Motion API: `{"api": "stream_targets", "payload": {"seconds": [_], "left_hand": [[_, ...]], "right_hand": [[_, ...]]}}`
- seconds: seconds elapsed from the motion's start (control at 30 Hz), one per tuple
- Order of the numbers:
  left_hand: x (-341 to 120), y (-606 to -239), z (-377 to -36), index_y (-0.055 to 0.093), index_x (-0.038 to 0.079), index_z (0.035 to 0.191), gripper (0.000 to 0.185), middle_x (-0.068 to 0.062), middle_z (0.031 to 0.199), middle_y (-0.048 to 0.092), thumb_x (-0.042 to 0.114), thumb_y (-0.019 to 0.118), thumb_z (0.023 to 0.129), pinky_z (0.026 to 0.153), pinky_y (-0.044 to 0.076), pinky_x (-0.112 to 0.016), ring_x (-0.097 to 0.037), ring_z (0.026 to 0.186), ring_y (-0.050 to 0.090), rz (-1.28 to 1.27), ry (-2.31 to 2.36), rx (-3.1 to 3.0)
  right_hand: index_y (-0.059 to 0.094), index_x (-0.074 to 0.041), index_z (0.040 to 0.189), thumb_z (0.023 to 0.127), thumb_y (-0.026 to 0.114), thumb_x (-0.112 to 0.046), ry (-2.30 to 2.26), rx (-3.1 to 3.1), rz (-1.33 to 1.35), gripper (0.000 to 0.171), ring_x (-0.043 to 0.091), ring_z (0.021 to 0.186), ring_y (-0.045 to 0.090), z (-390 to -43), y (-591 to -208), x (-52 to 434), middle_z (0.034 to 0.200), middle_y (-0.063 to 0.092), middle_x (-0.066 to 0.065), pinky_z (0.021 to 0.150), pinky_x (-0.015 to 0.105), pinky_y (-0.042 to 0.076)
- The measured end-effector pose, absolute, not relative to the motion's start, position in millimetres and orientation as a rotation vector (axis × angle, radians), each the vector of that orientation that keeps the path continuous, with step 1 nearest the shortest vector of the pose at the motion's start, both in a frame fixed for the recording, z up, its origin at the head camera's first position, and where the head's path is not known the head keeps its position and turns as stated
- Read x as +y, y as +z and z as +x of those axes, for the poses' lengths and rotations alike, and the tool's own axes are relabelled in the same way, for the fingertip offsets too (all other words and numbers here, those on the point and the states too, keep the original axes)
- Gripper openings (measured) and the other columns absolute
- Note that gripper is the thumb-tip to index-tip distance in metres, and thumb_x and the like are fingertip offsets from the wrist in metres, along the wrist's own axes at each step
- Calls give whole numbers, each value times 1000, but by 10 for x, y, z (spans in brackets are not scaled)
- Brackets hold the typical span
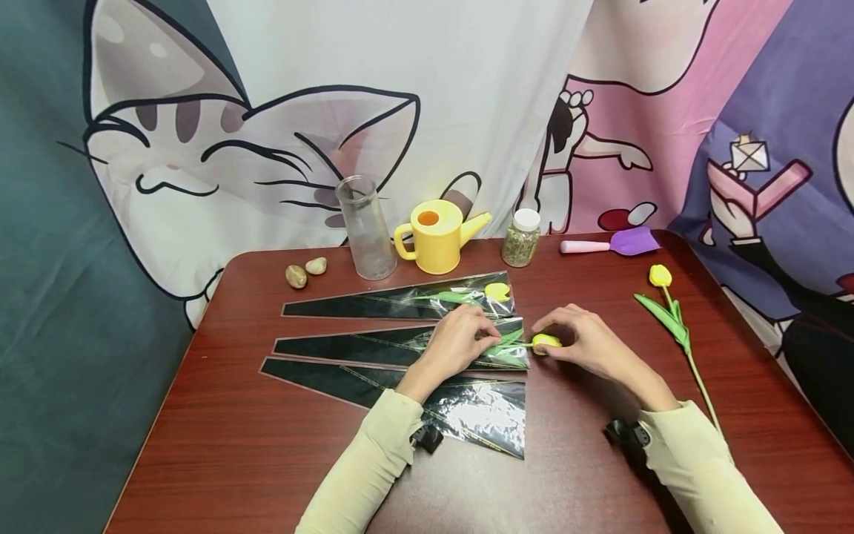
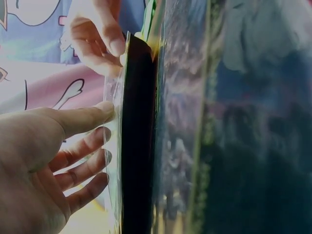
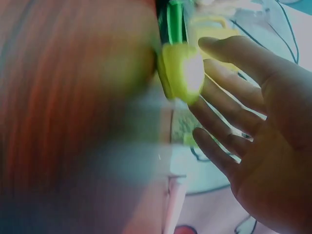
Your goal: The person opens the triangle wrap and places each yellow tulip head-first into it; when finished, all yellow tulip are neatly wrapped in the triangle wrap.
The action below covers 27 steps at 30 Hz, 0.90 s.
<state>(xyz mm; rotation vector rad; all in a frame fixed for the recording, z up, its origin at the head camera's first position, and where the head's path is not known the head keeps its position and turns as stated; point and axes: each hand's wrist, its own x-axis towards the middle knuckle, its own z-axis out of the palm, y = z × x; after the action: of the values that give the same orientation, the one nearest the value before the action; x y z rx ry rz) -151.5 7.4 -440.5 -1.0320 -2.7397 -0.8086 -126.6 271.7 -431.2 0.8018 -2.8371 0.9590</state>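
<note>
A yellow tulip (image 1: 547, 343) lies with its green leaves inside the middle flower sleeve (image 1: 353, 345), its bloom sticking out past the right-hand opening. My left hand (image 1: 460, 337) pinches the film of that sleeve, fingertips at the film's edge in the left wrist view. My right hand (image 1: 587, 341) is around the bloom, thumb on the near side and forefinger on the far side. In the right wrist view its fingers (image 3: 234, 112) are long and spread beside the bloom (image 3: 183, 73). Behind lies another sleeve (image 1: 333, 305) with a tulip (image 1: 497, 291) inside; a flat sleeve (image 1: 480, 415) is nearest me.
Along the back stand a glass vase (image 1: 367, 237), a yellow watering can (image 1: 437, 245) and a lidded jar (image 1: 521, 241). Two stones (image 1: 305, 272) lie at the left, a purple shovel (image 1: 634, 242) at the back right. A loose tulip (image 1: 680, 334) lies at the right.
</note>
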Motion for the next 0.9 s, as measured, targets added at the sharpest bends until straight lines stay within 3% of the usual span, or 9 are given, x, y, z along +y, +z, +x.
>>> {"api": "stream_targets", "payload": {"seconds": [0.13, 0.3, 0.57, 0.9], "left_hand": [[70, -4398, -1518, 80, 25, 88, 5, 11, 88, 61, 29, 77, 86, 72, 44, -24, -9, 84, 54, -1036, -820, -2733], [66, -4388, -1517, 80, 25, 88, 6, 11, 88, 62, 29, 77, 87, 73, 44, -24, -9, 85, 54, -1041, -820, -2733], [65, -4384, -1522, 80, 25, 88, 5, 11, 87, 61, 29, 77, 87, 72, 44, -23, -8, 84, 54, -1035, -816, -2741], [64, -4380, -1519, 80, 25, 88, 6, 12, 86, 61, 29, 76, 87, 72, 44, -24, -8, 83, 53, -1028, -813, -2746]], "right_hand": [[70, -14, 111, 81, 83, -18, 963, -2890, 712, 33, 16, 103, 58, -1230, -4269, 2860, 107, 66, -5, 86, 43, 47], [69, -12, 113, 79, 84, -17, 987, -2921, 709, 37, 17, 95, 64, -1186, -4296, 3010, 106, 68, -2, 82, 42, 52], [70, -16, 102, 81, 82, -13, 1033, -2935, 713, 25, 11, 76, 64, -1172, -4381, 3061, 88, 69, -7, 69, 32, 53], [73, -16, 95, 81, 81, -10, 1011, -2949, 686, 18, 7, 70, 63, -1183, -4358, 2986, 79, 67, -11, 67, 30, 52]]}}
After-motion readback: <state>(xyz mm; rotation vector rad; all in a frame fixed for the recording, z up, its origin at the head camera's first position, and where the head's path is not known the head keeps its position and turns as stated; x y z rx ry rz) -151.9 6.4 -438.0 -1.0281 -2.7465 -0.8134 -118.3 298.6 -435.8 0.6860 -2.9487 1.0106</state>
